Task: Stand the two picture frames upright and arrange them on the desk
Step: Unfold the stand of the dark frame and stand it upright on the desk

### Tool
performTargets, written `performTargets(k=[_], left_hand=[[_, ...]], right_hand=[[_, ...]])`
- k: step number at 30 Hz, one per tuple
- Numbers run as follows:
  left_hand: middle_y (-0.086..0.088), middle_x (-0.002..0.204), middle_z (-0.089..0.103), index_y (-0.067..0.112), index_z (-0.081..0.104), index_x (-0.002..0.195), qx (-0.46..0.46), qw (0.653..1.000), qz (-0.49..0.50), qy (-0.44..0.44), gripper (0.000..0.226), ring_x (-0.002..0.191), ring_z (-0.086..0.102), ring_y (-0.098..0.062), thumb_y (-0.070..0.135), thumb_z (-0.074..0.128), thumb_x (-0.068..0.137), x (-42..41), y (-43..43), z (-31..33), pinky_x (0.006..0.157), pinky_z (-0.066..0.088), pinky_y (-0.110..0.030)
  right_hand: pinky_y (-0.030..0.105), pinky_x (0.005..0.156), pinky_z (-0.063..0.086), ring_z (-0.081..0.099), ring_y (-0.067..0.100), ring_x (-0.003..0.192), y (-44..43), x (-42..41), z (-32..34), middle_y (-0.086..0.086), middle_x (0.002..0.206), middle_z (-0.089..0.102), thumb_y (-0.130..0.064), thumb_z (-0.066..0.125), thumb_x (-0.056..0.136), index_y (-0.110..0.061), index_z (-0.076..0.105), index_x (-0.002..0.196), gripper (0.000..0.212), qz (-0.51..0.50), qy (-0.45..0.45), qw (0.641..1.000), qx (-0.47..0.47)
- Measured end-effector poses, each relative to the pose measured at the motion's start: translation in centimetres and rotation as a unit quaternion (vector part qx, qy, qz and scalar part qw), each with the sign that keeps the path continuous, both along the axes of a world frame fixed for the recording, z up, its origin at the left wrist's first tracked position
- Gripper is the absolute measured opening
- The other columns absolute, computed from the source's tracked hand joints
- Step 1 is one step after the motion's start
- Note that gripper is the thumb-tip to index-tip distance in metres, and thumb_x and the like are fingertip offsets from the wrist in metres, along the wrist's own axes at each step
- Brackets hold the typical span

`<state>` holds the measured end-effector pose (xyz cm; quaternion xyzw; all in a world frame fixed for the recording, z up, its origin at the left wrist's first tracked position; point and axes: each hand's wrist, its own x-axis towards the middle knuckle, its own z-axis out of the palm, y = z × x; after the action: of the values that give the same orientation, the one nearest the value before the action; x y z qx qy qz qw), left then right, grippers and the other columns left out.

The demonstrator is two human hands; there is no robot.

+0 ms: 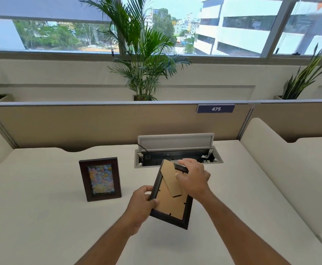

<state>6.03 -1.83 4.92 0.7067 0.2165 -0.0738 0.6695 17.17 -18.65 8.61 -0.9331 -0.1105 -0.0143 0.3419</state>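
Second frame (172, 196) held above the desk (41, 217), back facing up — left hand (142, 206) clamped on its left edge, right hand (193, 177) closed on top, apparently at the stand. First frame (100, 179) upright, left.

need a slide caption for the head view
Both hands hold second frame back-up; first frame stands on desk.

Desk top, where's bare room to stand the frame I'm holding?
Bare desk lies right of both hands, below the open cable box. More lies near the front left edge. It is tighter between the standing frame and the held frame.
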Motion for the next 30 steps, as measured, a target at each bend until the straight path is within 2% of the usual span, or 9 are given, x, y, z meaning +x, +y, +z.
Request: performTargets(k=[3,6,10,12,15,18,23,27,30], left_hand=[[-0.01,0.119,0.076,0.025,0.06,0.126,-0.004,1.0,0.007,-0.01,0.031,0.11,0.075,-0.028,0.005,0.063,0.102,-0.9,0.4,0.3,0.101,0.062,-0.047],[-0.008,0.116,0.078,0.026,0.061,0.125,-0.003,1.0,0.02,-0.013,0.031,0.108,0.076,-0.027,0.006,0.065,0.101,-1.6,0.9,0.1,0.101,0.062,-0.047],[-0.008,0.111,0.08,0.024,0.061,0.124,-0.005,0.999,0.041,-0.013,0.031,0.105,0.078,-0.026,0.003,0.064,0.101,-2.2,1.5,-0.1,0.099,0.063,-0.048],[-0.008,0.114,0.079,0.023,0.061,0.125,0.002,0.999,0.048,-0.014,0.032,0.107,0.076,-0.027,0.003,0.064,0.101,-2.5,1.7,-0.1,0.099,0.063,-0.048],[-0.008,0.117,0.077,0.024,0.06,0.127,0.015,0.999,0.044,-0.018,0.033,0.11,0.075,-0.029,0.004,0.065,0.101,-2.6,1.8,-0.1,0.098,0.064,-0.046],[-0.009,0.116,0.077,0.024,0.061,0.127,0.013,0.999,0.036,-0.017,0.033,0.109,0.075,-0.028,0.004,0.065,0.1,-2.8,1.6,-0.1,0.094,0.065,-0.045],[-0.007,0.114,0.078,0.025,0.061,0.125,0.008,0.999,0.039,-0.014,0.033,0.108,0.075,-0.027,0.004,0.065,0.1,-2.8,1.6,-0.2,0.093,0.066,-0.043],[-0.008,0.116,0.077,0.023,0.06,0.127,0.003,0.998,0.058,-0.009,0.033,0.11,0.074,-0.028,0.003,0.064,0.1,-2.7,2.0,-0.3,0.098,0.064,-0.046],[-0.007,0.115,0.078,0.022,0.06,0.128,-0.007,0.997,0.077,-0.013,0.035,0.108,0.074,-0.026,0.002,0.064,0.1,-2.7,2.4,-0.4,0.094,0.065,-0.042]], right_hand=[[0.047,0.112,0.029,0.041,0.016,0.141,0.6,-0.1,0.1,-0.01,0.148,0.053,-0.048,0.058,0.083,-0.038,0.055,0.143,0.06,0.039,0.033,0.998,-0.045],[0.048,0.114,0.026,0.039,0.016,0.141,1.2,-0.7,0.2,-0.013,0.147,0.052,-0.049,0.062,0.083,-0.042,0.051,0.143,0.062,0.071,0.042,0.995,-0.051],[0.043,0.107,0.03,0.045,0.013,0.131,1.6,-1.8,0.8,-0.017,0.136,0.056,-0.041,0.069,0.079,-0.044,0.058,0.13,0.053,0.086,0.052,0.995,0.008],[0.046,0.111,0.035,0.048,0.015,0.131,1.7,-2.4,1.1,-0.016,0.134,0.057,-0.038,0.07,0.078,-0.043,0.058,0.131,0.055,0.086,0.072,0.992,0.055],[0.053,0.12,0.034,0.045,0.019,0.141,2.0,-2.8,1.7,-0.008,0.15,0.052,-0.032,0.074,0.081,-0.037,0.044,0.149,0.074,0.065,0.096,0.991,0.071],[0.051,0.12,0.025,0.039,0.021,0.148,2.1,-2.6,2.5,-0.006,0.158,0.047,-0.031,0.072,0.084,-0.034,0.043,0.153,0.076,0.064,0.091,0.994,0.02],[0.048,0.115,0.031,0.048,0.016,0.132,2.0,-2.9,3.2,-0.014,0.132,0.059,-0.03,0.073,0.081,-0.041,0.057,0.133,0.055,0.084,0.091,0.992,0.034],[0.056,0.115,0.038,0.046,0.01,0.123,1.9,-3.6,4.0,-0.021,0.12,0.056,-0.023,0.072,0.082,-0.05,0.056,0.11,0.042,0.088,0.089,0.989,0.083],[0.06,0.114,0.038,0.05,0.011,0.124,1.9,-4.5,4.5,-0.03,0.114,0.057,-0.021,0.069,0.082,-0.054,0.056,0.101,0.04,0.111,0.1,0.982,0.115]])
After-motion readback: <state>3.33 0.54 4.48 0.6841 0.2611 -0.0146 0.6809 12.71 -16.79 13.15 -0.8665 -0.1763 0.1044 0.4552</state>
